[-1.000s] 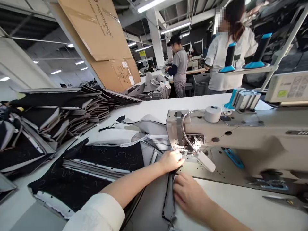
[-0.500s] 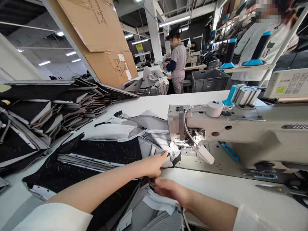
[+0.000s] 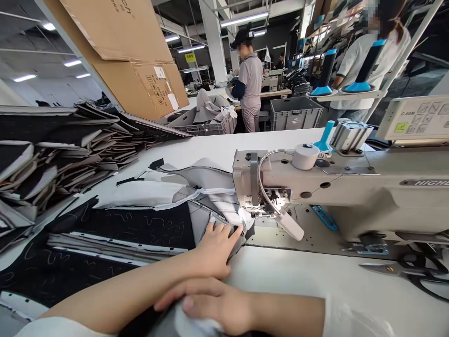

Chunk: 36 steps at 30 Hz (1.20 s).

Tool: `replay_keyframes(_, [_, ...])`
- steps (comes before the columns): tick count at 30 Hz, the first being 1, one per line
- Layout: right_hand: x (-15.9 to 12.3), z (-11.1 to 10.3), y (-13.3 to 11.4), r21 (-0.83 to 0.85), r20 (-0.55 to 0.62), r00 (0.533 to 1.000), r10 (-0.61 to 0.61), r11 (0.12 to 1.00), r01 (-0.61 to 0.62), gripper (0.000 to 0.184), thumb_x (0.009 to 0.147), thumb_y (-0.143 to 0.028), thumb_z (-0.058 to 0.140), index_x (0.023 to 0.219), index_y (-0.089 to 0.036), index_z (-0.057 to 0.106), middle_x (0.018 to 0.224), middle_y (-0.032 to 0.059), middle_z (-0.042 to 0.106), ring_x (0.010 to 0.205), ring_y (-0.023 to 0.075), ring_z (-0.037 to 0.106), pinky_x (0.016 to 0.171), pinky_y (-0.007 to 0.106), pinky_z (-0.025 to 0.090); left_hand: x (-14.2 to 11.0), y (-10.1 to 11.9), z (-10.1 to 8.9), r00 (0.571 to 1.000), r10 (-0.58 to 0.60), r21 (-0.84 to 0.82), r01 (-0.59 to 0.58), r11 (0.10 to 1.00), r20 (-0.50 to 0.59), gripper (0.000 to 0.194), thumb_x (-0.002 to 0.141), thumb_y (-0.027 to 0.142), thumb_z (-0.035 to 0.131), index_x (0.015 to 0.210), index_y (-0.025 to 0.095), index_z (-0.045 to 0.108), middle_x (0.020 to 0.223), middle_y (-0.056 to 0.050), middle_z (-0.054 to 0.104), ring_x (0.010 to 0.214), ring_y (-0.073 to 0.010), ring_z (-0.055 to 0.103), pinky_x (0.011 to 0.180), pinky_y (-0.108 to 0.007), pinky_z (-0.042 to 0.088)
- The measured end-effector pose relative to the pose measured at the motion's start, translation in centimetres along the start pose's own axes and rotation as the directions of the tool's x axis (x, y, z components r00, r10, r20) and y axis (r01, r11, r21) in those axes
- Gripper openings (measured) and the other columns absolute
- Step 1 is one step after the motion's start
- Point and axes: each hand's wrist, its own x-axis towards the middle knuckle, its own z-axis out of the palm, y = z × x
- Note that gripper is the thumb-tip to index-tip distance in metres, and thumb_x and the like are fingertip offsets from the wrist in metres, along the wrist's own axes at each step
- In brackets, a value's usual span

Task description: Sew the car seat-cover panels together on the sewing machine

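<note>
My left hand (image 3: 215, 248) lies spread over the grey fabric cover (image 3: 201, 217), just left of the sewing machine's needle area (image 3: 261, 208). Part of that cover runs under the machine head. Below my left wrist, my right hand (image 3: 219, 302) is closed over a grey and white part of the fabric (image 3: 196, 323), which is blurred at the bottom edge. Black panels (image 3: 140, 224) with pale squiggly stitch lines spread to the left, joined by white-edged strips. A lit lamp (image 3: 290, 226) on a bent metal neck shines at the needle.
Stacked black and grey panels (image 3: 87, 140) stand at the left. Large scissors (image 3: 389, 269) lie right on the white table (image 3: 280, 276). Thread cones (image 3: 326, 72) rise behind the machine. Beyond are grey crates (image 3: 296, 114), a cardboard box (image 3: 154, 89) and two people nearby.
My left hand has gone from pointing to lying spread on the fabric. My right hand has moved left and down with the fabric. The view has shifted slightly right.
</note>
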Motion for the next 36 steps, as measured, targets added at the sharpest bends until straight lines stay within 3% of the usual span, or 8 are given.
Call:
replay_keyframes(3, [1.1, 0.4, -1.9, 0.132, -0.07, 0.993, -0.095, 0.986, 0.104, 0.057, 0.09, -0.06, 0.03, 0.128, -0.021, 0.049, 0.117, 0.0082, 0.056, 0.104, 0.0185, 0.053, 0.091, 0.031, 0.043, 0.6, -0.5, -0.2, 0.999, 0.024, 0.047, -0.026, 0.999, 0.034, 0.086, 0.061, 0.004, 0.05, 0.143, 0.018, 0.027, 0.121, -0.017, 0.053, 0.096, -0.0311, 0.059, 0.09, -0.051, 0.041])
replay_keyframes(6, [-0.2, -1.0, -1.3, -0.078, 0.02, 0.97, -0.241, 0.967, 0.241, 0.052, 0.092, -0.045, 0.035, 0.136, -0.016, 0.039, 0.115, 0.0091, 0.058, 0.103, 0.0164, 0.055, 0.091, 0.027, 0.043, 1.0, -1.5, 0.5, 0.999, 0.018, -0.026, -0.017, 1.0, 0.035, 0.087, 0.064, -0.003, 0.036, 0.145, 0.024, 0.022, 0.119, -0.014, 0.056, 0.085, -0.0248, 0.064, 0.077, -0.037, 0.048])
replay_keyframes(9, [-2.9, -3.1, 1.0, -0.364, 0.014, 0.983, -0.181, 0.915, 0.173, 0.042, 0.093, -0.032, 0.036, 0.13, -0.014, 0.045, 0.107, 0.008, 0.063, 0.091, 0.0134, 0.06, 0.081, 0.022, 0.047, 1.4, -2.3, 1.4, 1.0, 0.004, -0.137, -0.004, 0.991, -0.002, 0.076, 0.073, 0.001, 0.032, 0.145, 0.025, 0.026, 0.114, -0.012, 0.06, 0.087, -0.0247, 0.065, 0.074, -0.032, 0.049])
replay_keyframes(13, [-5.4, -5.3, 4.4, -0.82, -0.197, 0.961, -0.192, 0.57, -0.054, 0.033, 0.091, -0.014, 0.032, 0.109, -0.015, 0.06, 0.113, 0.0104, 0.062, 0.107, 0.0189, 0.055, 0.094, 0.034, 0.044, 2.3, -2.7, 2.1, 0.997, 0.048, -0.302, -0.065, 0.951, -0.062, 0.065, 0.079, 0.014, 0.039, 0.143, 0.024, 0.031, 0.118, -0.009, 0.062, 0.099, -0.024, 0.062, 0.079, -0.03, 0.048])
replay_keyframes(15, [-5.7, -5.8, 5.5, -0.925, -0.2, 0.958, -0.204, 0.361, -0.117, 0.034, 0.088, -0.011, 0.036, 0.112, -0.012, 0.06, 0.119, 0.0143, 0.058, 0.118, 0.0247, 0.048, 0.101, 0.044, 0.039, 2.6, -2.9, 2.1, 0.997, 0.048, -0.376, -0.068, 0.924, -0.062, 0.063, 0.082, 0.022, 0.043, 0.144, 0.024, 0.029, 0.114, -0.007, 0.065, 0.092, -0.0214, 0.064, 0.077, -0.028, 0.049])
replay_keyframes(18, [-5.5, -5.7, 6.5, -0.97, -0.169, 0.965, -0.2, 0.207, -0.127, 0.038, 0.086, -0.01, 0.041, 0.121, -0.005, 0.055, 0.121, 0.0191, 0.057, 0.122, 0.0277, 0.045, 0.104, 0.048, 0.037, 2.8, -3.0, 1.8, 0.999, 0.043, -0.42, -0.051, 0.906, -0.03, 0.061, 0.085, 0.026, 0.045, 0.143, 0.024, 0.031, 0.111, -0.006, 0.067, 0.086, -0.0193, 0.066, 0.075, -0.027, 0.05])
replay_keyframes(26, [-5.0, -4.6, 7.8, -0.982, -0.188, 0.96, -0.207, 0.074, -0.176, 0.041, 0.085, -0.012, 0.044, 0.122, 0.004, 0.054, 0.124, 0.0258, 0.054, 0.122, 0.0326, 0.046, 0.104, 0.047, 0.037, 3.7, -2.9, 1.0, 0.988, 0.157, -0.525, -0.126, 0.842, 0.014, 0.054, 0.08, 0.011, 0.041, 0.133, 0.021, 0.048, 0.132, -0.001, 0.052, 0.121, -0.0152, 0.051, 0.101, -0.024, 0.041])
replay_keyframes(36, [-4.3, -5.2, 6.9, -0.965, -0.241, 0.955, -0.17, 0.15, -0.217, 0.045, 0.085, -0.024, 0.046, 0.12, 0.003, 0.056, 0.119, 0.0255, 0.055, 0.118, 0.0356, 0.045, 0.105, 0.05, 0.033, 5.4, -1.7, 0.5, 0.994, 0.089, -0.468, -0.047, 0.882, 0.066, 0.056, 0.081, 0.014, 0.039, 0.136, 0.023, 0.045, 0.133, -0.003, 0.051, 0.122, -0.0186, 0.05, 0.098, -0.028, 0.043])
